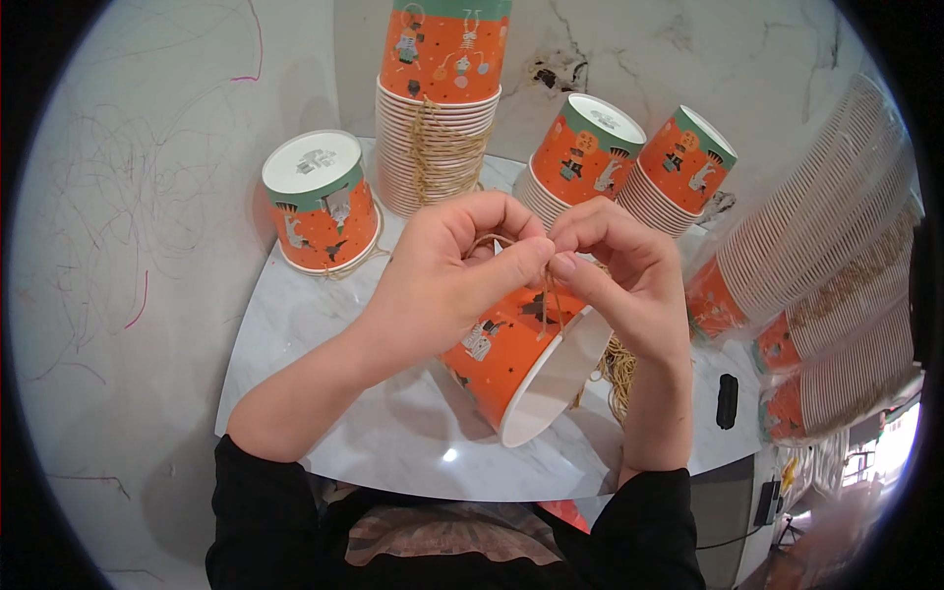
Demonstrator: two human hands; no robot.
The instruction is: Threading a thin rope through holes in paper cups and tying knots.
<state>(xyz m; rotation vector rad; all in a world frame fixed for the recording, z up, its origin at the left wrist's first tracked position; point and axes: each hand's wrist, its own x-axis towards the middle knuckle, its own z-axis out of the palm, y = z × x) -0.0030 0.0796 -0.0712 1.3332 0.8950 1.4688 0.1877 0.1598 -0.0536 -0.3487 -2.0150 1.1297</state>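
Note:
Between my hands, a thin tan string (547, 285) is pinched at the fingertips. It runs down to the rim of an orange paper bucket (495, 364) with printed figures. The bucket lies tilted on its side under my hands, its white open mouth turned to the lower right. My left hand (482, 251) is closed, thumb and forefinger pressed together on the string, with a loop of it showing near the fingers. My right hand (619, 265) is closed too, its thumb and forefinger meeting the left ones. Whether the string is knotted is hidden by the fingers.
An upside-down bucket (320, 206) stands at the left. Behind are a tall bucket stack (433, 147) draped with string and two shorter stacks (575, 152), (683, 167). A string bundle (618, 379) lies by my right forearm. Plastic-wrapped stacks (816, 206) lean at the right, near a small black object (727, 401).

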